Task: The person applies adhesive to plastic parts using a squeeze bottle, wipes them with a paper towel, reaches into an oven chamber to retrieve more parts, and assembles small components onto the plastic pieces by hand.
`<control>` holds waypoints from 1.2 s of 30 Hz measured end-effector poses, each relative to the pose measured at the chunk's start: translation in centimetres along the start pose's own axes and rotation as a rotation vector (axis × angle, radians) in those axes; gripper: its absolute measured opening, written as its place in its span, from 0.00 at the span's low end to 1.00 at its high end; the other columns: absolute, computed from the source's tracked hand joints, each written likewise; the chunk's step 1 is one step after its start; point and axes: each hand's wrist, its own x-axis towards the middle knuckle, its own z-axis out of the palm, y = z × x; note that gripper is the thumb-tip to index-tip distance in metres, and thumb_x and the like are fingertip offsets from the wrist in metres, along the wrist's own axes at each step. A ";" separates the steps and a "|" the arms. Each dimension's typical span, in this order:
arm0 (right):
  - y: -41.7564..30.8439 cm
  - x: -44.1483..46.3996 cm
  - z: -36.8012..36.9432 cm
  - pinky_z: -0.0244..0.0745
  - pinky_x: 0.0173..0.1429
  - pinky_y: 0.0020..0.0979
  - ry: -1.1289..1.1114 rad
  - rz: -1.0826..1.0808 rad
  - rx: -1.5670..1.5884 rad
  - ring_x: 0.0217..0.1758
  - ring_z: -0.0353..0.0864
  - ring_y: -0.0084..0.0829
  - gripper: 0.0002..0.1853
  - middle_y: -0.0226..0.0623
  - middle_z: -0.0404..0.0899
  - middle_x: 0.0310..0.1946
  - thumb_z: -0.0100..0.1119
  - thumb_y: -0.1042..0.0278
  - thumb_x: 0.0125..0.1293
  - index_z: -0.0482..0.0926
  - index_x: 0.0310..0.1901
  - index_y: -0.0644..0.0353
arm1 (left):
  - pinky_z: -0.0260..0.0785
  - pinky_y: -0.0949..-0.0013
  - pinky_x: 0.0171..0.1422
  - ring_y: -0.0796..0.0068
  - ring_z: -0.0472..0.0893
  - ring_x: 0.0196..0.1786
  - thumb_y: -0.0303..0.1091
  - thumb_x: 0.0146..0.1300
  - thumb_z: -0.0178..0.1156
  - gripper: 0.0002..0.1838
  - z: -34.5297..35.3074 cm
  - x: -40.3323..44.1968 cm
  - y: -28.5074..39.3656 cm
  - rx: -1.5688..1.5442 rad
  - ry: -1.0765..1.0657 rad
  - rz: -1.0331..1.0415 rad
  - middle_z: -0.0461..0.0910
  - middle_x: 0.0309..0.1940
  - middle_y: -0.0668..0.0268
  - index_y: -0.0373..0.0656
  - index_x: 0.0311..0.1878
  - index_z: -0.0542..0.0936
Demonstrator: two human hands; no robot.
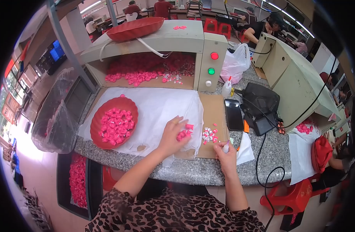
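My left hand (173, 135) is over the white cloth (158, 104), its fingers stretched out and slightly blurred around several small pink pieces (183, 134). Whether any piece is gripped is hard to see. My right hand (226, 158) pinches a small white bottle (225, 147) with a purplish tip, at the edge of a brown cardboard sheet (220, 120). Just left of that hand lies a small pile of white, black and pink bits (209, 135) on the cardboard. A red scalloped bowl (95, 125) full of pink pieces stands on the cloth at the left.
Behind the cloth, a cream machine (146, 44) has pink pieces in its opening and a red tray (135, 30) on top. To the right lie a phone (234, 115), a black bag (258, 100), a white bottle with a red cap (227, 88) and loose cables. A dark crate (90, 185) stands below left.
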 end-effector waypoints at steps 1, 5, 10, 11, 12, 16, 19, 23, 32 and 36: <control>0.0 0.1 0.1 0.61 0.19 0.17 0.008 0.000 0.042 0.16 0.65 0.14 0.07 0.26 0.70 0.17 0.60 0.71 0.52 0.72 0.29 0.62 | 0.50 0.60 0.62 0.57 0.61 0.59 0.39 0.52 0.56 0.22 0.3 -0.3 -0.8 0.002 0.007 0.000 0.64 0.52 0.56 0.45 0.51 0.69; -1.9 -0.5 0.2 0.63 0.18 0.18 0.013 0.096 0.131 0.15 0.65 0.16 0.09 0.26 0.67 0.16 0.58 0.65 0.54 0.72 0.31 0.61 | 0.54 0.71 0.57 0.71 0.65 0.52 0.33 0.61 0.45 0.13 0.5 -1.4 -2.8 -0.568 0.352 -0.353 0.67 0.47 0.61 0.38 0.46 0.70; -2.4 -1.9 1.0 0.68 0.22 0.23 -0.039 0.217 0.270 0.19 0.69 0.23 0.12 0.30 0.68 0.21 0.50 0.62 0.59 0.69 0.37 0.62 | 0.56 0.69 0.54 0.66 0.67 0.47 0.32 0.61 0.44 0.12 0.3 -2.2 -3.3 -0.484 0.447 -0.415 0.68 0.42 0.58 0.36 0.44 0.69; -1.7 -2.1 1.3 0.69 0.24 0.25 -0.091 0.253 0.344 0.21 0.71 0.25 0.12 0.32 0.69 0.22 0.49 0.63 0.59 0.68 0.38 0.62 | 0.56 0.67 0.54 0.63 0.67 0.46 0.31 0.60 0.43 0.12 0.2 -2.4 -3.0 -0.241 0.406 -0.394 0.68 0.41 0.57 0.36 0.44 0.69; -1.3 -2.3 1.6 0.70 0.25 0.27 -0.143 0.288 0.419 0.23 0.72 0.27 0.12 0.33 0.70 0.24 0.47 0.63 0.60 0.67 0.39 0.63 | 0.57 0.64 0.52 0.58 0.67 0.46 0.31 0.59 0.44 0.11 0.2 -2.3 -3.2 -0.155 0.379 -0.340 0.68 0.40 0.54 0.36 0.43 0.68; -0.9 -3.2 2.9 0.72 0.26 0.27 -0.215 0.308 0.403 0.26 0.75 0.28 0.11 0.35 0.72 0.26 0.46 0.65 0.61 0.68 0.41 0.64 | 0.57 0.62 0.52 0.57 0.67 0.46 0.30 0.58 0.46 0.11 -0.1 -2.5 -2.7 -0.024 0.352 -0.292 0.67 0.40 0.53 0.37 0.43 0.69; -1.2 -3.6 2.9 0.71 0.25 0.25 -0.265 0.286 0.401 0.25 0.75 0.27 0.12 0.35 0.72 0.25 0.45 0.64 0.62 0.68 0.42 0.64 | 0.58 0.62 0.51 0.58 0.67 0.45 0.29 0.57 0.48 0.10 -1.5 -3.3 -2.1 -0.023 0.354 -0.273 0.68 0.39 0.54 0.38 0.43 0.69; -0.7 -3.4 2.5 0.69 0.26 0.25 -0.263 0.277 0.458 0.26 0.74 0.25 0.13 0.34 0.71 0.25 0.45 0.63 0.62 0.67 0.43 0.64 | 0.60 0.63 0.48 0.58 0.68 0.43 0.30 0.54 0.54 0.12 -3.2 -5.8 -0.8 -0.038 0.169 -0.302 0.70 0.36 0.56 0.37 0.41 0.71; -0.5 -3.6 3.8 0.67 0.22 0.23 -0.287 0.286 0.495 0.22 0.73 0.26 0.10 0.38 0.73 0.24 0.46 0.66 0.62 0.68 0.40 0.63 | 0.62 0.61 0.44 0.57 0.70 0.39 0.31 0.49 0.59 0.17 -2.7 -6.6 -1.1 0.089 0.087 -0.329 0.72 0.33 0.55 0.37 0.42 0.71; -0.3 -3.4 3.6 0.64 0.24 0.20 -0.263 0.268 0.543 0.23 0.71 0.23 0.11 0.35 0.72 0.25 0.51 0.67 0.59 0.67 0.40 0.63 | 0.63 0.67 0.43 0.68 0.71 0.38 0.29 0.55 0.54 0.12 -3.0 -7.1 -1.8 -0.296 0.157 -0.469 0.74 0.34 0.59 0.36 0.43 0.70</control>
